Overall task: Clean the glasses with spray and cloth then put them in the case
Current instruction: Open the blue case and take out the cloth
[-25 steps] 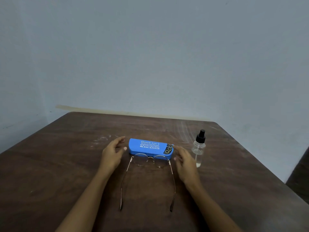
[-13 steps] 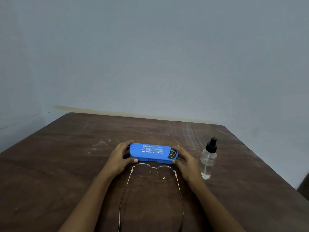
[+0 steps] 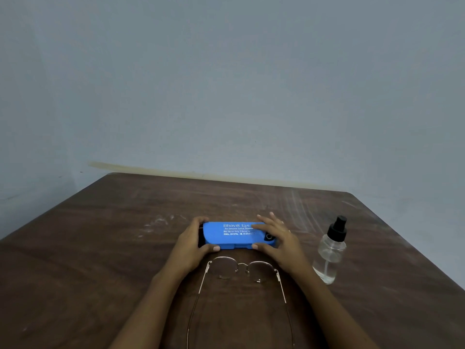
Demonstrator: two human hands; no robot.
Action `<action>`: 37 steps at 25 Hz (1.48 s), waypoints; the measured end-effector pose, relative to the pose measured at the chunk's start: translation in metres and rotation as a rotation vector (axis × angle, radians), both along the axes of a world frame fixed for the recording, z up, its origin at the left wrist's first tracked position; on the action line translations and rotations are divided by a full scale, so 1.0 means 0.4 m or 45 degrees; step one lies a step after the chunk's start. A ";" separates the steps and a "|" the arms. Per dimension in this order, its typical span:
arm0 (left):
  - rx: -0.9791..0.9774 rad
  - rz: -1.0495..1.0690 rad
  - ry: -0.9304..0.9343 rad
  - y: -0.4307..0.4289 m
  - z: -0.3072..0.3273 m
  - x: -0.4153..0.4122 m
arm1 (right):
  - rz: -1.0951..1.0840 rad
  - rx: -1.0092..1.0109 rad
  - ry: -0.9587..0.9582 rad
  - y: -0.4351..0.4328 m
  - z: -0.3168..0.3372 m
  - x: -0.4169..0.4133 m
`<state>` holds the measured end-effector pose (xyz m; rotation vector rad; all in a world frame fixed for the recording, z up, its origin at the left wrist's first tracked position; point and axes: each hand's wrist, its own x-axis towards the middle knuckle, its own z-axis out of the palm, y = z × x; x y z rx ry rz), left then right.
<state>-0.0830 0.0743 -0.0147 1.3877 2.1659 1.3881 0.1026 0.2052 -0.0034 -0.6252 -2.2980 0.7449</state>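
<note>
Both hands, left hand (image 3: 192,244) and right hand (image 3: 276,239), grip the blue case (image 3: 232,235).

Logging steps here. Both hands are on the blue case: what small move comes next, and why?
Probably open the case: it is closed, and the left hand and right hand grip its ends, thumbs at its front seam. No cloth shows on the table, so it may be inside; glasses and spray sit untouched.

Left hand (image 3: 191,244), right hand (image 3: 278,241) — curled grip.

Dark wooden table (image 3: 100,273) — on it a blue case (image 3: 234,234), glasses (image 3: 224,268), spray bottle (image 3: 331,253).
</note>
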 end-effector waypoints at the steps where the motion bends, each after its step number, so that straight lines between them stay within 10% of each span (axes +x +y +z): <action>1: 0.006 0.006 -0.007 -0.001 0.002 0.000 | 0.037 0.065 -0.031 0.004 0.000 -0.009; 15: -0.060 0.041 0.098 0.019 -0.001 0.001 | 0.147 0.892 -0.116 0.020 0.013 -0.038; 37: -0.144 0.053 0.120 0.034 0.000 -0.007 | 0.165 1.082 0.081 0.041 -0.013 -0.066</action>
